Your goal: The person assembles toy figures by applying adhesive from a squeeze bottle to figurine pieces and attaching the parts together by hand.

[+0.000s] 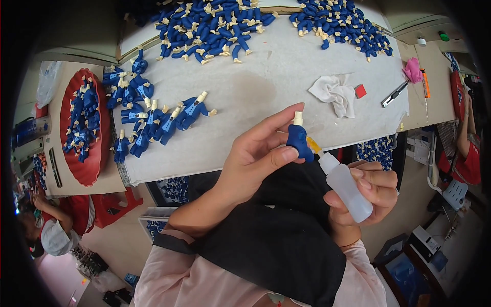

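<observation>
1. Blue figure torso [296, 140]: one, in the left hand [254, 156]. Translucent bottle [349, 193]: one, in the right hand [372, 185].
2. Counted on the worktop [220, 140]: two heaps of blue limbs, a larger heap [209, 33] between 11 and 12 o'clock and a smaller heap [345, 28] at 1; one white cloth [335, 93], one red block [360, 91] and one knife [395, 94], all toward 2. Figure bodies [152, 124] at 10 o'clock overlap; count uncertain.
3. Held torso: near view centre, toward 3 o'clock; roughly upright, rounded, cream neck peg [298, 119] uppermost.
4. Hands: left pinches the torso between thumb and fingers; right wraps the bottle, amber tip [313, 145] at the torso's side. Contact cannot be confirmed.
5. Surroundings: one red tray [87, 173] of blue parts, 9 o'clock.
6. Obstruction: left thumb and fingers partly cover the torso.
</observation>
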`<act>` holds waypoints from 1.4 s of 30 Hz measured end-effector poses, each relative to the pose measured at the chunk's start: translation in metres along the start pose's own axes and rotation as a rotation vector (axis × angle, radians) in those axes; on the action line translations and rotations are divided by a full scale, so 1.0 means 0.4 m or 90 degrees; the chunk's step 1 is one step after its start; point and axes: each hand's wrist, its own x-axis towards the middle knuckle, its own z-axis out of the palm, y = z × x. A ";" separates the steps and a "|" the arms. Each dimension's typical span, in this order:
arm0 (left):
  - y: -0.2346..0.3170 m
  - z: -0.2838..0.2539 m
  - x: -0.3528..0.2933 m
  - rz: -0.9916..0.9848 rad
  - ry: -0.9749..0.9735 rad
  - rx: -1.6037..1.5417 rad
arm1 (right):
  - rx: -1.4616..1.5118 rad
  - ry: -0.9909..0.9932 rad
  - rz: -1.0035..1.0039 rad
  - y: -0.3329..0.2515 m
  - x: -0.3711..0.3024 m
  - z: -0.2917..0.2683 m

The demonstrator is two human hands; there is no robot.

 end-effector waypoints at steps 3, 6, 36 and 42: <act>-0.002 -0.001 -0.001 0.009 0.005 0.006 | 0.007 0.000 0.003 0.002 -0.003 0.000; 0.000 0.000 0.000 0.011 0.005 0.017 | 0.001 -0.005 -0.002 0.002 -0.002 -0.002; -0.018 -0.015 0.000 0.107 -0.031 0.118 | 0.029 0.000 -0.008 -0.003 -0.003 0.006; -0.018 -0.017 0.001 0.110 -0.046 0.138 | 0.020 -0.008 -0.016 -0.003 0.001 0.008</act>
